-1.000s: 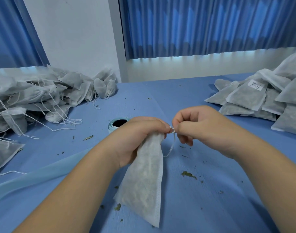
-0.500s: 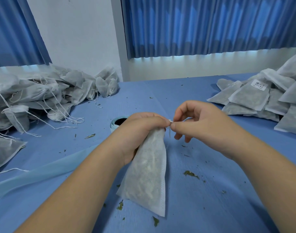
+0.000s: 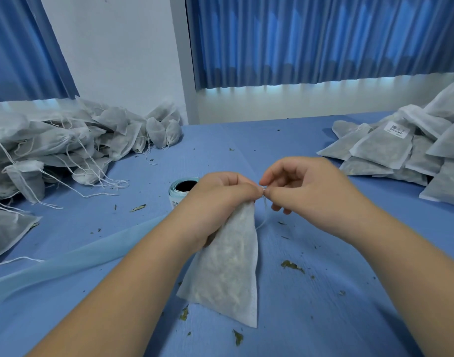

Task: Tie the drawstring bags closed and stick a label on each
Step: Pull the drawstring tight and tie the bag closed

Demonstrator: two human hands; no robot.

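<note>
Blue table [image 3: 349,305] filled the lower view, from 9 through 6 to 3 o'clock. Blue curtains [image 3: 323,39] hung across 12 o'clock and again at 10, with white wall between them.

Heap of untied bags [image 3: 66,140] at 9 to 10 o'clock, loose white strings trailing out onto the table. Stack of flat finished bags [image 3: 401,155] at 2 to 3 o'clock, well apart from the heap. One bag on that stack carried a white label [image 3: 397,130] face up; print too small to read.

Pale blue strip [image 3: 79,256] ran from 8 o'clock up toward centre and passed behind the left forearm.

Drawstring bag [image 3: 228,266] at centre, hanging toward 6 o'clock, lower corners on or just above the table, cannot tell which. Greenish filling showed through the fabric.

Left hand [image 3: 215,202] was curled tight round the gathered neck of the bag. Right hand [image 3: 305,191], just beside it at 1 o'clock, pinched the drawstring [image 3: 264,210] between thumb and forefinger at the bag's mouth, other fingers loosely curled. The fingertips of the two hands touched. A loop of string drooped below the pinch.

Label roll [image 3: 181,188] stood just behind the left hand at 11 o'clock.

Leaf crumbs [image 3: 291,265] scattered across the table, thickest at 5 o'clock.
</note>
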